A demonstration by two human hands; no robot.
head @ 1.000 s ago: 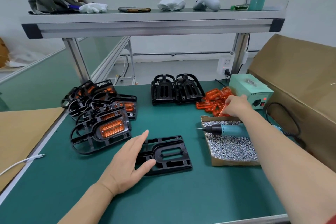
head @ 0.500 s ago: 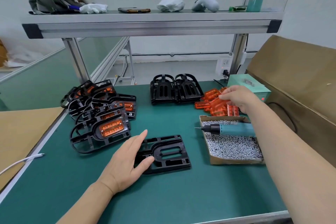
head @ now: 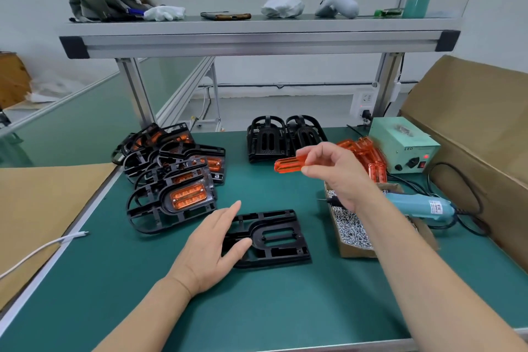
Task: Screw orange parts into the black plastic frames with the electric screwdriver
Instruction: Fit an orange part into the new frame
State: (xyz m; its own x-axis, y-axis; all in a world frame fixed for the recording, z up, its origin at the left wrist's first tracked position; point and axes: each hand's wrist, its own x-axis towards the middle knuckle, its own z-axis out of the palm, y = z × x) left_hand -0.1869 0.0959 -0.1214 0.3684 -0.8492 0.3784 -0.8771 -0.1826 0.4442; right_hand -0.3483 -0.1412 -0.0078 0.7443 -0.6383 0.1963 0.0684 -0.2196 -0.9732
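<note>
Right hand [head: 340,174]: thumb and fingers pinch one orange part [head: 288,164] by its end, held in the air above the worktop [head: 285,308]. The part is up and behind the black frame [head: 274,237]. Left hand [head: 211,248]: fingers straight, resting flat on the frame's left edge. The electric screwdriver [head: 423,206] lies across the screw box [head: 351,231], to the right of the frame.

"LED" is printed in dark letters on the front face of the pale-green metal power box [head: 400,140]. The white label [head: 437,206] on the light-blue electric screwdriver [head: 414,203] is too small to read.
</note>
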